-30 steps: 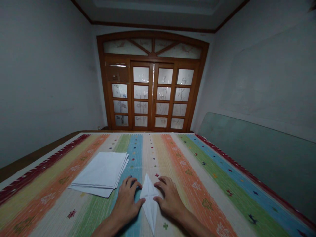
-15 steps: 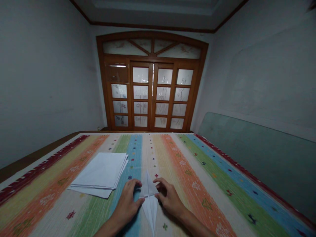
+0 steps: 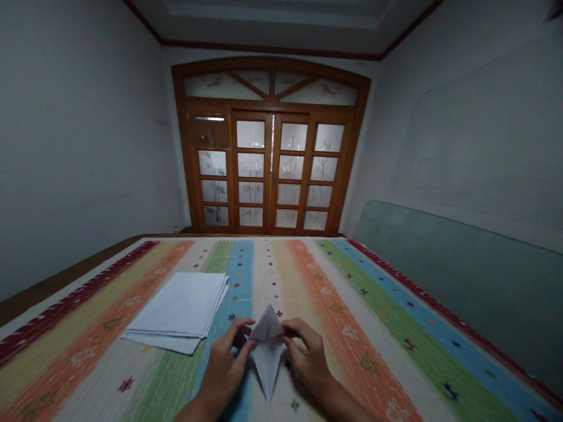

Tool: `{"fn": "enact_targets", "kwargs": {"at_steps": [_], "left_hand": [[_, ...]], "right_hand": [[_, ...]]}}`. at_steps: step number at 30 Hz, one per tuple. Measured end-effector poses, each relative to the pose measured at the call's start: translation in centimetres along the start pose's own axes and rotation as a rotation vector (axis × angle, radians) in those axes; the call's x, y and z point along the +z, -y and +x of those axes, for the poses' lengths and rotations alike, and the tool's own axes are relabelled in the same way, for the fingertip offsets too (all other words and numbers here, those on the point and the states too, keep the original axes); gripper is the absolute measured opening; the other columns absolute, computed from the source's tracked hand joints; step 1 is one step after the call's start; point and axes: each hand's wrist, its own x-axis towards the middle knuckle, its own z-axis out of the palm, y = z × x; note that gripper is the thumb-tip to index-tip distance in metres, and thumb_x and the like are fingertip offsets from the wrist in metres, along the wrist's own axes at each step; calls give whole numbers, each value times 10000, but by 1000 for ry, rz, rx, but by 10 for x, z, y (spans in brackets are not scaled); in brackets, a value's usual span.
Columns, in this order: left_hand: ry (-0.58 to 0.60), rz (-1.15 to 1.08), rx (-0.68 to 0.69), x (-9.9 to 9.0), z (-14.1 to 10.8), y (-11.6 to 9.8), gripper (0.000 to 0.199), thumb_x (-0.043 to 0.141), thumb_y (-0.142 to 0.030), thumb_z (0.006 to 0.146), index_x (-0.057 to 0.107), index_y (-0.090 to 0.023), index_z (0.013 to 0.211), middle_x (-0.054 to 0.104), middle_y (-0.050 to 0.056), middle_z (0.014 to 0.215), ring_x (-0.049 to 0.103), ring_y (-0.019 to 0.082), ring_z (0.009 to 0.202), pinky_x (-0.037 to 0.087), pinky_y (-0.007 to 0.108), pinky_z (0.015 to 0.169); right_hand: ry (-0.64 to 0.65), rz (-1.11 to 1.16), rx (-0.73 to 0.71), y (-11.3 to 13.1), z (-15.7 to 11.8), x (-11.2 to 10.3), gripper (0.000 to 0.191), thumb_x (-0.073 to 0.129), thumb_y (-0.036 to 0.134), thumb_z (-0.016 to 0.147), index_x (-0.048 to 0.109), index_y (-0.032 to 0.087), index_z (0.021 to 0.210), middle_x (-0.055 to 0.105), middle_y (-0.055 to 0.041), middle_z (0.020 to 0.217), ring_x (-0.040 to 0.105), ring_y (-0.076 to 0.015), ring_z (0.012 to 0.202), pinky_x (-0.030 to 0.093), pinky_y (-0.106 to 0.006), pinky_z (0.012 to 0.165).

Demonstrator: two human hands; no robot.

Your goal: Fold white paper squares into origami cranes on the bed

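A folded white paper [image 3: 267, 358] shaped like a long diamond is between my hands, low in the middle of the head view. One point aims away from me and the other toward me. My left hand [image 3: 229, 357] pinches its left corner between thumb and fingers. The right corner is pinched by my right hand [image 3: 308, 353] in the same way. A crease or fold edge crosses the paper between the two thumbs. The fingertips behind the paper are partly hidden.
A stack of white square sheets [image 3: 180, 308] lies to the left on the striped tablecloth [image 3: 347, 328]. Beyond the table stand wooden doors with glass panes [image 3: 270, 170]. A pale green board [image 3: 457, 264] runs along the right side.
The paper has been lifted and tilted, its near point now farther from me and its upper part wider. Both hands have closed in on its side corners.
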Motion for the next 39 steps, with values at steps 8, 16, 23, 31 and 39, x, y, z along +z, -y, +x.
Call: {"fn": "enact_targets", "kwargs": {"at_steps": [8,16,23,31,39], "left_hand": [[-93,-43,315,-6,-6,-10,205,544,-90,877,688,-229,919,719,-13,789,650,112,527,546,186,521],[-91,47,511,-12,-3,-13,292,515,18,867,676,-219,922,706,17,851,704,144,791,558,208,734],[160,118,234,-6,0,8,316,453,-6,828,678,-215,906,716,43,888,701,199,868,540,286,791],[317,193,59,-8,3,17,320,523,-7,758,704,-201,936,714,81,979,645,262,1010,482,394,944],[469,155,61,-15,5,13,322,650,-34,717,740,-229,957,673,71,1115,611,246,1079,449,368,990]], "right_hand": [[-111,-113,-366,20,2,-4,278,582,1,873,714,237,935,690,-33,776,684,-168,685,555,-252,614],[-4,-162,-432,10,-4,-7,320,531,-43,865,683,214,979,691,-71,897,708,-166,785,574,-230,668],[190,-209,-281,-4,1,-8,307,479,-10,867,684,198,960,675,-88,929,686,-188,829,560,-267,712],[439,-281,-33,-7,-1,-8,415,496,-63,789,734,190,1016,676,-99,954,654,-217,912,533,-317,805],[547,-272,54,4,3,-13,424,599,7,752,731,201,1105,618,-89,1034,612,-227,989,511,-338,893]]}}
